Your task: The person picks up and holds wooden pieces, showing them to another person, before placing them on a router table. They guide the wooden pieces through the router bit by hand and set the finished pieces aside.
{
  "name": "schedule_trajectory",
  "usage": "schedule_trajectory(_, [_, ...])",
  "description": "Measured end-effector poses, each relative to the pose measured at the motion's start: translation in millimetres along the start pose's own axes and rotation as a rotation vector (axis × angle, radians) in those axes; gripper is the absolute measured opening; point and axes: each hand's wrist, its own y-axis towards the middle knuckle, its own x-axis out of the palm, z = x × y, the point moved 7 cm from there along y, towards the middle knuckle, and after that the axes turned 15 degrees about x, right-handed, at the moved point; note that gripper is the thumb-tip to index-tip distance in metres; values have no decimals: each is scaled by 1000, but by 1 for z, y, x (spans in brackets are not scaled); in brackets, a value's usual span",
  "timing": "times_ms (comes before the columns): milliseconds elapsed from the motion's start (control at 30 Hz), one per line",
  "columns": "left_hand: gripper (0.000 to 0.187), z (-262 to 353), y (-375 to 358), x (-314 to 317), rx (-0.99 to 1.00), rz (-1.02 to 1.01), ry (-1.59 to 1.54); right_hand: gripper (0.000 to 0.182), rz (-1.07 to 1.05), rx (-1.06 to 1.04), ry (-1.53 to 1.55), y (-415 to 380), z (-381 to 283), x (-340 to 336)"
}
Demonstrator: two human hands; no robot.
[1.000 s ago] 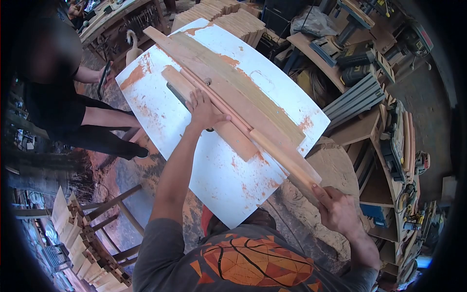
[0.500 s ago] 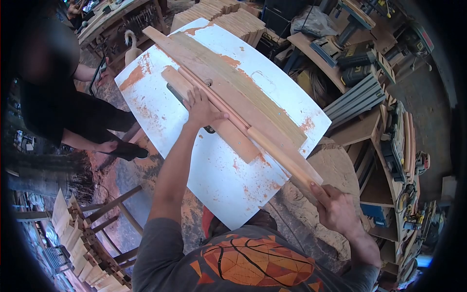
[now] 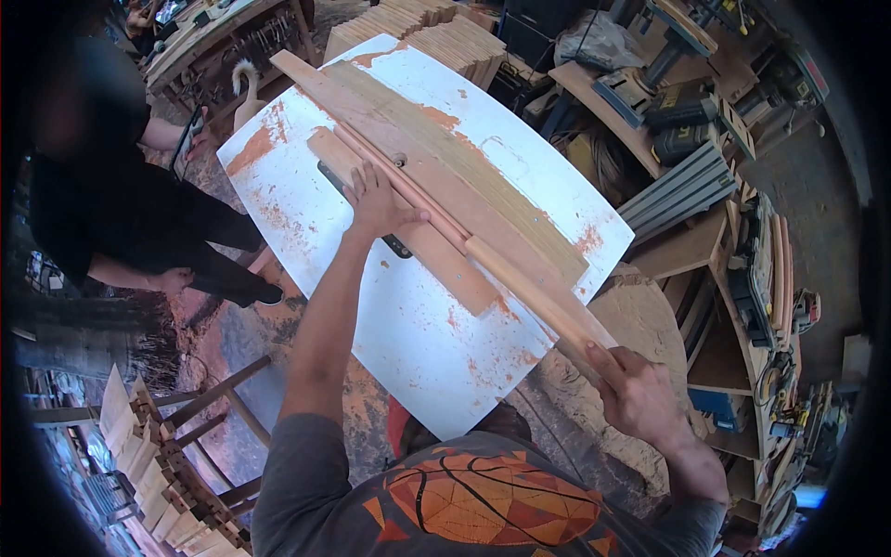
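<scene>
My left hand (image 3: 374,209) lies with fingers spread on a flat wooden board (image 3: 455,271), its thumb reaching to a narrow reddish wooden strip (image 3: 434,215). That strip lies between the board and a long wooden fence (image 3: 445,186). My right hand (image 3: 639,392) is closed around the near end of a paler wooden stick (image 3: 529,288), index finger stretched along it. The stick's far end appears to meet the near end of the reddish strip. A dark slotted plate (image 3: 399,247) shows partly from under the board.
Sawdust is scattered over the white tabletop (image 3: 408,343). A person in dark clothes (image 3: 93,186) stands at the left, holding a dark flat device. Shelves with tools (image 3: 742,371) stand at the right. Stacked wood pieces (image 3: 455,46) lie beyond the table, and more at lower left (image 3: 158,464).
The pale stick and reddish strip have slid slightly up and left along the fence, my right hand moving with them. My left hand has shifted slightly left. The other person's lower hand has moved left.
</scene>
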Motion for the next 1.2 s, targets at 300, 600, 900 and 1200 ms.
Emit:
schedule_trajectory(300, [161,-12,7,-5,-1,18,10,55,-16,-9,-12,10,-9,0])
schedule_trajectory(600, [162,-22,14,-12,-4,26,0,57,-18,-22,-20,21,-18,0])
schedule_trajectory(900, [163,-37,22,-17,-2,38,-2,54,11,-32,-4,34,-29,-5])
schedule_trajectory(1200, [162,-49,28,-25,-5,39,19,55,-14,-32,-46,47,-37,-7])
